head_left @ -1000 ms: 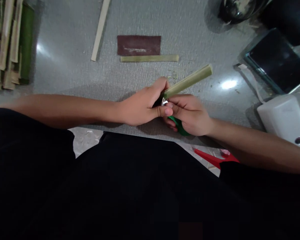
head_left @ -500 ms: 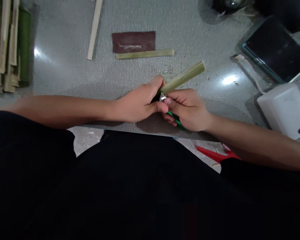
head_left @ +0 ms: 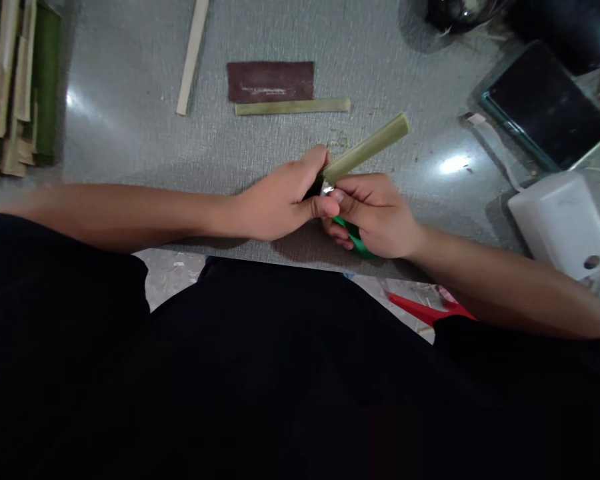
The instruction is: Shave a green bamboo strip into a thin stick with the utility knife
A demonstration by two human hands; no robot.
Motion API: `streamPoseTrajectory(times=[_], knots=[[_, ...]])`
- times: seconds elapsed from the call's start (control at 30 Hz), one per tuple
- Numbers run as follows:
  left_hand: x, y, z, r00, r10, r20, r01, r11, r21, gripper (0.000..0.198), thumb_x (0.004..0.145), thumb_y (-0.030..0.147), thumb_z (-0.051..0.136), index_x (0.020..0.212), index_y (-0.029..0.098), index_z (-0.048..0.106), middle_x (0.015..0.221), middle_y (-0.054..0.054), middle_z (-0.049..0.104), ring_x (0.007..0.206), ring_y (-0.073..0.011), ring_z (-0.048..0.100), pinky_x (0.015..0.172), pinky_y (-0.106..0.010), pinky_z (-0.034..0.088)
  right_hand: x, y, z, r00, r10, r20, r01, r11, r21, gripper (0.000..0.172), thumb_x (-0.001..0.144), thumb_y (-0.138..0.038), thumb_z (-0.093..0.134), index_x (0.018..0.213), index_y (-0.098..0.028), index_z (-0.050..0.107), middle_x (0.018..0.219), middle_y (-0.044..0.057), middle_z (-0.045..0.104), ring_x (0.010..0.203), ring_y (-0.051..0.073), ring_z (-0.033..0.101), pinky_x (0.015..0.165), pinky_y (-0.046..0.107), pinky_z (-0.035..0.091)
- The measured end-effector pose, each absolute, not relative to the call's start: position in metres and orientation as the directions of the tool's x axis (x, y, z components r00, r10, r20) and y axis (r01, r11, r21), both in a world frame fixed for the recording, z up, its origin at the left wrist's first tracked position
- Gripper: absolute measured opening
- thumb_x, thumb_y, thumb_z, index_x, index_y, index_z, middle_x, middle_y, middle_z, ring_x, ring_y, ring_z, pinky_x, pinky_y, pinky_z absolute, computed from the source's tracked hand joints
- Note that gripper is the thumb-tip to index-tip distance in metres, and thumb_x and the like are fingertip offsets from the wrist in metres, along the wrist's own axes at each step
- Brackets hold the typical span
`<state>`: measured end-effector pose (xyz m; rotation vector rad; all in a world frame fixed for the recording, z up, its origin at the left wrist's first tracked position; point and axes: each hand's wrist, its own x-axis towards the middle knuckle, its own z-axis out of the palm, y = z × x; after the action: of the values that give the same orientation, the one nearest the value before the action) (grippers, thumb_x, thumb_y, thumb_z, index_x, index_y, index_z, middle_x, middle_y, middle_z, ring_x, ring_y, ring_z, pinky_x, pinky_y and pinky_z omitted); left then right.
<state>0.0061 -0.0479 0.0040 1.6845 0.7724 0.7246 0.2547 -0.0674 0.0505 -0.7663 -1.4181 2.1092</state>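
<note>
My left hand (head_left: 285, 197) is closed on a green bamboo strip (head_left: 370, 147), whose free end slants up to the right. My right hand (head_left: 380, 217) is wrapped round a green-handled tool (head_left: 357, 241). Its shiny metal part (head_left: 327, 189) meets the strip between my two hands; its exact shape is mostly hidden by my fingers. Both thumbs sit close together at this spot. Just beyond my hands, a second bamboo strip (head_left: 293, 107) lies along the lower edge of a piece of dark red sandpaper (head_left: 271, 80).
Bamboo pieces (head_left: 10, 87) are piled at the far left, and a pale strip (head_left: 193, 60) lies at the back. To the right are a phone (head_left: 547, 103), a white box (head_left: 560, 223) and a cable (head_left: 500, 143). Below the table edge something red (head_left: 420, 309) shows.
The whole view has shifted slightly. Both hands keep their grip on the bamboo strip and the green-handled tool, with hardly any movement between them.
</note>
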Motion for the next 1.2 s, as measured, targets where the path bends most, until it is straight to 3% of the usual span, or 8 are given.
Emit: streamPoseTrajectory(times=[0.17, 0.27, 0.37, 0.5, 0.73, 0.93, 1.07, 1.2], knots=[[0.006, -0.043, 0.001, 0.611, 0.789, 0.066, 0.116, -0.172, 0.978, 0.084, 0.103, 0.106, 0.086, 0.112, 0.029, 0.054, 0.083, 0.005, 0.051, 0.08, -0.0205, 0.054, 0.077, -0.037, 0.046, 0.254, -0.065, 0.054, -0.749, 0.631, -0.205, -0.071, -0.384, -0.921, 0.07, 0.122, -0.079, 0.091, 0.087, -0.026, 0.061, 0.065, -0.004, 0.055, 0.048, 0.012, 0.045, 0.042, 0.029, 0.042], [0.006, -0.043, 0.002, 0.625, 0.778, 0.072, 0.125, -0.19, 0.974, 0.085, 0.103, 0.108, 0.083, 0.114, 0.029, 0.053, 0.086, 0.004, 0.053, 0.082, -0.0208, 0.057, 0.08, -0.037, 0.05, 0.253, -0.062, 0.058, -0.779, 0.581, -0.238, -0.017, -0.399, -0.917, 0.072, 0.121, -0.079, 0.093, 0.084, -0.027, 0.06, 0.064, -0.003, 0.055, 0.048, 0.013, 0.046, 0.041, 0.031, 0.042], [0.007, -0.045, 0.001, 0.614, 0.786, 0.067, 0.149, -0.199, 0.969, 0.085, 0.105, 0.108, 0.081, 0.118, 0.028, 0.056, 0.088, 0.003, 0.057, 0.086, -0.0222, 0.062, 0.084, -0.038, 0.053, 0.252, -0.064, 0.057, -0.741, 0.623, -0.251, -0.027, -0.402, -0.915, 0.068, 0.12, -0.077, 0.095, 0.088, -0.027, 0.062, 0.064, -0.005, 0.055, 0.05, 0.014, 0.046, 0.042, 0.03, 0.042], [0.007, -0.048, -0.001, 0.592, 0.801, 0.087, 0.126, -0.199, 0.972, 0.085, 0.105, 0.108, 0.081, 0.12, 0.028, 0.056, 0.086, 0.004, 0.056, 0.082, -0.0207, 0.06, 0.078, -0.037, 0.049, 0.252, -0.067, 0.053, -0.707, 0.676, -0.208, -0.102, -0.388, -0.916, 0.066, 0.12, -0.077, 0.095, 0.092, -0.027, 0.063, 0.064, -0.006, 0.055, 0.048, 0.013, 0.046, 0.042, 0.029, 0.041], [0.006, -0.053, 0.003, 0.58, 0.811, 0.078, 0.119, -0.18, 0.976, 0.091, 0.104, 0.114, 0.07, 0.125, 0.027, 0.057, 0.095, 0.001, 0.06, 0.09, -0.0201, 0.061, 0.085, -0.038, 0.052, 0.253, -0.058, 0.064, -0.774, 0.57, -0.277, -0.007, -0.444, -0.896, 0.073, 0.114, -0.084, 0.099, 0.086, -0.026, 0.064, 0.063, -0.004, 0.056, 0.047, 0.013, 0.047, 0.041, 0.032, 0.04], [0.007, -0.05, -0.011, 0.553, 0.827, 0.1, 0.079, -0.172, 0.982, 0.088, 0.1, 0.112, 0.079, 0.123, 0.029, 0.058, 0.092, 0.001, 0.062, 0.089, -0.0228, 0.063, 0.082, -0.039, 0.054, 0.249, -0.068, 0.055, -0.69, 0.701, -0.181, -0.105, -0.345, -0.933, 0.066, 0.121, -0.077, 0.094, 0.091, -0.026, 0.065, 0.063, -0.006, 0.057, 0.046, 0.012, 0.048, 0.042, 0.029, 0.043], [0.007, -0.05, -0.011, 0.543, 0.829, 0.133, 0.105, -0.224, 0.969, 0.083, 0.109, 0.108, 0.069, 0.126, 0.028, 0.056, 0.097, 0.0, 0.061, 0.087, -0.02, 0.06, 0.084, -0.038, 0.056, 0.248, -0.073, 0.049, -0.652, 0.743, -0.15, -0.123, -0.299, -0.946, 0.063, 0.125, -0.072, 0.091, 0.09, -0.025, 0.066, 0.066, -0.005, 0.06, 0.047, 0.012, 0.051, 0.042, 0.028, 0.044], [0.005, -0.054, 0.002, 0.597, 0.785, 0.167, 0.209, -0.353, 0.912, 0.088, 0.115, 0.11, 0.05, 0.134, 0.025, 0.053, 0.109, -0.001, 0.063, 0.09, -0.0179, 0.068, 0.088, -0.037, 0.063, 0.248, -0.068, 0.053, -0.658, 0.736, -0.158, -0.124, -0.314, -0.941, 0.069, 0.119, -0.08, 0.094, 0.088, -0.025, 0.067, 0.063, -0.005, 0.06, 0.046, 0.012, 0.051, 0.04, 0.028, 0.042]])
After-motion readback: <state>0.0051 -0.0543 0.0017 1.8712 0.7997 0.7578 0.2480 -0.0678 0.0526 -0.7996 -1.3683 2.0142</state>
